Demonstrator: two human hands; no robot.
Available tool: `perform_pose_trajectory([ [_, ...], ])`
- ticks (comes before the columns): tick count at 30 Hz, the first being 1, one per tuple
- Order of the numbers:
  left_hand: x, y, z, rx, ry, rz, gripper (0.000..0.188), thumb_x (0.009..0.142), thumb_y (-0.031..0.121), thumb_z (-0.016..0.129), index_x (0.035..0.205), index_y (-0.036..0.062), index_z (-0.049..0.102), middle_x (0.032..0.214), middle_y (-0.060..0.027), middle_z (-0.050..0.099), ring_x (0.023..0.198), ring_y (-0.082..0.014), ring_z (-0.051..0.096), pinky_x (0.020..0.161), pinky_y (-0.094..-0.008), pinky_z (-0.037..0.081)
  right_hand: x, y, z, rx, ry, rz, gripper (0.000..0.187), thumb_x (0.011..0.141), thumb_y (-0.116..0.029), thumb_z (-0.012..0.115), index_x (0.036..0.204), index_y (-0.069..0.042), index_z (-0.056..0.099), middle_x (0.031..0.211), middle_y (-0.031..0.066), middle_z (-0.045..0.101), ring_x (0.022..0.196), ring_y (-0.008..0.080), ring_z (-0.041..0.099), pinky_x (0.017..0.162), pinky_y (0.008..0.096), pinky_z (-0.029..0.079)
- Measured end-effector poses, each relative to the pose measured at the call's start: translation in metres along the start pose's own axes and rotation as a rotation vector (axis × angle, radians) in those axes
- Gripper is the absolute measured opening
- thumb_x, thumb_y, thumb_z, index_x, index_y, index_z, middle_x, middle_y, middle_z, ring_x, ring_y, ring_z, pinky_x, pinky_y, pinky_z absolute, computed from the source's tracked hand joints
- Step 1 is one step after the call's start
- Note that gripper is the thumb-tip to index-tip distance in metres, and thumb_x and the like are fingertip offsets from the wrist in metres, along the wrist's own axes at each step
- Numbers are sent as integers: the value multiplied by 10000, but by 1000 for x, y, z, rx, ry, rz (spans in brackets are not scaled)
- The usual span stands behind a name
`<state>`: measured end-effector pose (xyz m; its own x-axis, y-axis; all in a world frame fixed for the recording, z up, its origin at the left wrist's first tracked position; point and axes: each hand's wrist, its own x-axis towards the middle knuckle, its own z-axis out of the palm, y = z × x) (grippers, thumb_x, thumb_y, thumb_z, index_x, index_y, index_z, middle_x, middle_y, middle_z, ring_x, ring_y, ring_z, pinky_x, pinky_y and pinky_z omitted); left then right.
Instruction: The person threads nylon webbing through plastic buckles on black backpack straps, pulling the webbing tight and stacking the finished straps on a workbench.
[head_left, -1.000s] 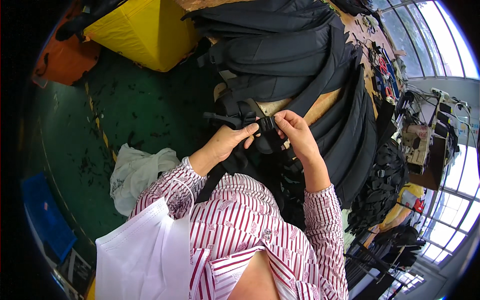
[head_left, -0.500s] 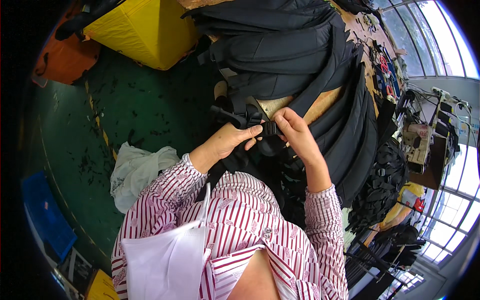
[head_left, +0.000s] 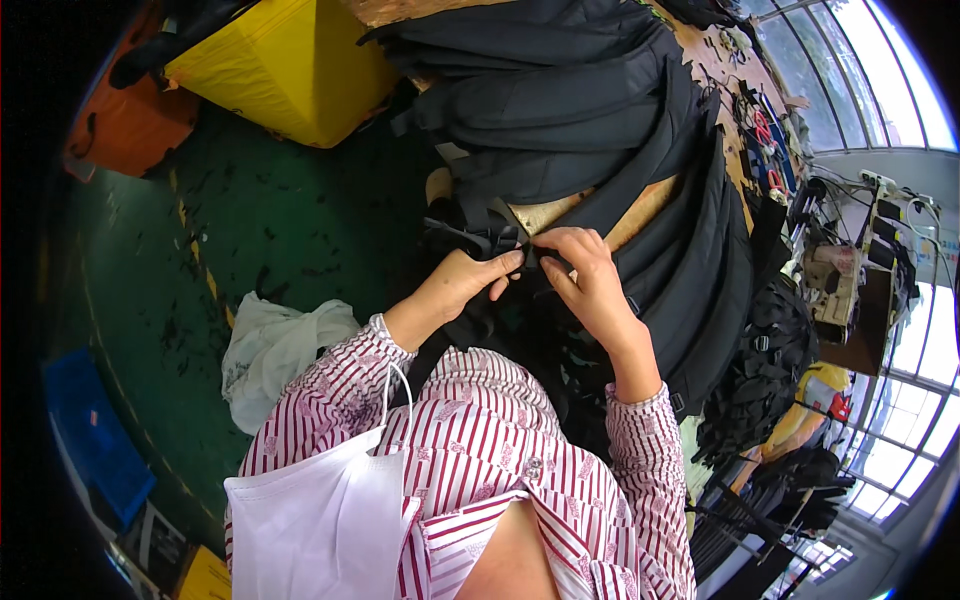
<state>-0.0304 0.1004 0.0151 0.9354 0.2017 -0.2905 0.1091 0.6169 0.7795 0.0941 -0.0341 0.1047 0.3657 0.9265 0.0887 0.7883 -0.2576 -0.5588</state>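
My left hand (head_left: 462, 282) is closed, its thumb pressing black webbing (head_left: 478, 238) against the fingers. A black plastic buckle seems to sit in that webbing at the fingertips, largely covered. Close on its right, my right hand (head_left: 590, 280) pinches the black strap near the same spot, thumb and forefinger bent toward the left thumb. What lies between the right fingertips is small and partly hidden. Just beyond both hands, long black padded shoulder straps (head_left: 560, 100) are heaped over a wooden table (head_left: 540, 214).
A yellow bin (head_left: 300, 70) and an orange one (head_left: 130, 125) stand at the far left. White cloth (head_left: 275, 350) lies on the green floor (head_left: 140, 260), which is strewn with black scraps. Black webbing with buckles (head_left: 755, 375) is piled at right, below red-handled scissors (head_left: 765, 130).
My right hand has shifted slightly left and turned, its fingers now bent over the strap. The buckle that showed between my hands is now mostly covered. My left hand stays nearly in place.
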Motion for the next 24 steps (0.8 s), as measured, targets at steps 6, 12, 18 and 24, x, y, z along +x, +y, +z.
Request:
perform_pose_trajectory([
  [6, 8, -12, 2, 223, 101, -98, 232, 897, 234, 660, 850, 8, 633, 716, -30, 604, 595, -100, 521, 560, -233, 402, -11, -2, 9, 180, 308, 25, 183, 778, 59, 611, 926, -46, 580, 991, 89, 610, 933, 282, 547, 829, 356, 412],
  [12, 13, -13, 4, 232, 161, -30, 355, 896, 315, 654, 681, 33, 629, 673, -12, 592, 707, -109, 559, 686, -254, 423, -18, 1, 9, 543, 262, 430, 64, 916, -11, 550, 979, -21, 547, 871, 73, 608, 643, 88, 546, 611, 221, 449],
  [18, 12, -16, 7, 336, 220, -89, 316, 899, 321, 650, 757, 40, 630, 670, 1, 584, 651, -78, 532, 618, -222, 397, -16, 11, 15, 66, 223, 129, 122, 846, 4, 590, 963, -25, 571, 794, 168, 579, 739, 357, 597, 652, 388, 488],
  [24, 13, -35, -8, 515, 228, -139, 353, 895, 355, 649, 713, 54, 625, 632, 18, 569, 601, -64, 512, 560, -231, 379, -9, 7, 26, -32, 232, 97, 113, 816, 3, 602, 910, -16, 543, 793, 168, 580, 737, 369, 595, 645, 425, 485],
])
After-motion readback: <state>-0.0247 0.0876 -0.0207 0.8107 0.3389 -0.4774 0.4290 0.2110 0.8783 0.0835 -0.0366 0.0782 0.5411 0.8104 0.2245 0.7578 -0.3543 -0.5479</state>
